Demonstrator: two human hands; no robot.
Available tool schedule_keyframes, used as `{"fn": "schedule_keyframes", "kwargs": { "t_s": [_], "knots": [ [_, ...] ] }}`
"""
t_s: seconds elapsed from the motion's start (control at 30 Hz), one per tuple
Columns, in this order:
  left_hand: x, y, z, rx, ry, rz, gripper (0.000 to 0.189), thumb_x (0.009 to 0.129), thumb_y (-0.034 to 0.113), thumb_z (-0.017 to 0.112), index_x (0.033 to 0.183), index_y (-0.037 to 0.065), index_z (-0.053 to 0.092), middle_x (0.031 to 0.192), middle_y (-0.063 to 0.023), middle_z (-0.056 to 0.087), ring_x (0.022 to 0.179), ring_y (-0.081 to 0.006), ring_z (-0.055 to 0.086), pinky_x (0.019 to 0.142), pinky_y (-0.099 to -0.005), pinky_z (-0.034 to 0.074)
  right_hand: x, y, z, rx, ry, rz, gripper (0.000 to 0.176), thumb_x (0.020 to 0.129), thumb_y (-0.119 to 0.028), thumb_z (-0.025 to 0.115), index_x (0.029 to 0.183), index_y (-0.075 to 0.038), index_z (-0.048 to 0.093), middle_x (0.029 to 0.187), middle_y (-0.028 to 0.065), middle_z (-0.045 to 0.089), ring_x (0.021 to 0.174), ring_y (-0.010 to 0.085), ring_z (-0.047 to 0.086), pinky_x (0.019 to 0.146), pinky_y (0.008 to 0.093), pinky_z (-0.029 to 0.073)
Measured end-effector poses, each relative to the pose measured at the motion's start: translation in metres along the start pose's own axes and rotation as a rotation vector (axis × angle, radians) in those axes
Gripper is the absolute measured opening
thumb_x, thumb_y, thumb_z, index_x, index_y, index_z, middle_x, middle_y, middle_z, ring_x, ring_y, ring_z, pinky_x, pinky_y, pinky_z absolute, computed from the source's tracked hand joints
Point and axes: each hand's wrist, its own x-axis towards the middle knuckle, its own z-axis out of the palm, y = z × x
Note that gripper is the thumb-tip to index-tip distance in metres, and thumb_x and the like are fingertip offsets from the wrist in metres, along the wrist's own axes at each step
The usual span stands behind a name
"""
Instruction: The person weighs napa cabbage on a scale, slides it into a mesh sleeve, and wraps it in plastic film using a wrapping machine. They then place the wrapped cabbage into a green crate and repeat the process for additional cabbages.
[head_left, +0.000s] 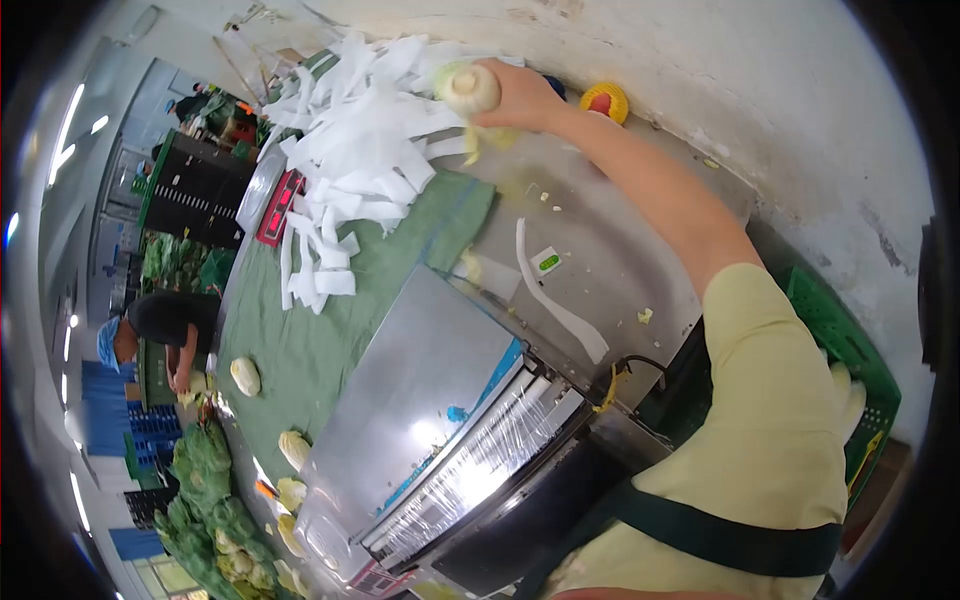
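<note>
While my right hand (pixel 528 98) reaches far across the grey steel counter (pixel 610 240), its fingers (pixel 500 72) are closed around a pale round trimmed cabbage (pixel 470 88), held just beside the heap of white paper strips (pixel 360 130).

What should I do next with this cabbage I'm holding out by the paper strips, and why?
Probably draw it back toward the film roll. Your right hand holds the cabbage at arm's length beside the paper strips, while the film roll and the bare steel plate sit close to your body.
</note>
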Motion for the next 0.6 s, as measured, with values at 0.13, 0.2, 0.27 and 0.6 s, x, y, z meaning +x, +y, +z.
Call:
{"fn": "schedule_keyframes", "kwargs": {
  "t_s": [0.13,0.2,0.27,0.6],
  "knots": [
    [0.011,0.056,0.051,-0.139,-0.133,0.077,0.043,0.089,0.005,0.062,0.129,0.000,0.049,0.126,-0.0152,0.052,0.114,-0.0228,0.051,0.096,-0.0342,0.042,-0.021,-0.087,-0.022,0.863,-0.235,0.177,0.062,0.079,-0.041,0.070,0.124,-0.001,0.053,0.113,0.0091,0.063,0.102,0.0193,0.061,0.088,0.0338,0.048],
    [0.011,0.078,0.076,-0.186,-0.197,0.205,0.046,0.085,-0.004,0.050,0.130,-0.001,0.044,0.124,-0.0110,0.051,0.111,-0.0212,0.052,0.097,-0.0336,0.041,-0.041,-0.127,-0.025,1.090,-0.313,0.120,0.063,0.082,-0.043,0.068,0.124,0.001,0.053,0.113,0.0082,0.062,0.102,0.0161,0.060,0.088,0.0323,0.048],
    [0.006,0.103,0.095,-0.266,-0.253,0.274,0.041,0.088,0.002,0.052,0.128,-0.001,0.047,0.123,-0.0109,0.054,0.113,-0.0216,0.053,0.094,-0.0322,0.043,-0.068,-0.176,-0.029,1.178,-0.410,0.098,0.062,0.082,-0.043,0.068,0.123,0.002,0.053,0.113,0.0086,0.062,0.102,0.0168,0.060,0.089,0.0329,0.048],
    [-0.046,0.015,0.046,-1.397,-0.590,-0.066,0.102,0.064,0.015,0.085,0.144,0.004,0.024,0.135,-0.0115,0.046,0.124,-0.0223,0.047,0.102,-0.0382,0.041,-0.245,-0.418,0.040,0.897,-0.921,-0.234,0.082,0.078,-0.039,0.071,0.142,-0.003,0.034,0.133,0.0115,0.049,0.116,0.0190,0.051,0.096,0.0343,0.042]
  ]
}}
